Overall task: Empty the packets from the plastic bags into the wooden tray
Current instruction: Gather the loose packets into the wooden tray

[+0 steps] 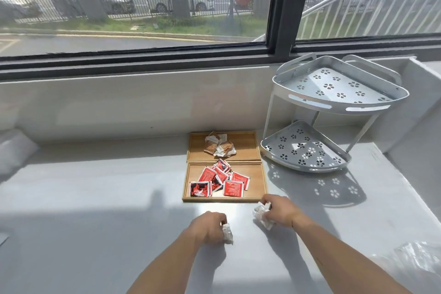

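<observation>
A wooden tray (260,188) with two compartments lies on the grey counter under the window. Several red packets (220,180) fill its near compartment, and a few brown-and-white packets (218,144) lie in the far one. Just in front of the tray, my left hand (207,225) is closed on a crumpled clear plastic bag (228,234). My right hand (281,210) grips another crumpled clear plastic bag (261,215). Both hands rest low on the counter, a short gap between them.
A white two-tier corner rack (334,112) with flower-shaped holes stands right of the tray. More crumpled clear plastic (415,258) lies at the counter's near right. A window with a dark frame runs along the back wall. A pale cushion-like object (14,148) sits at far left.
</observation>
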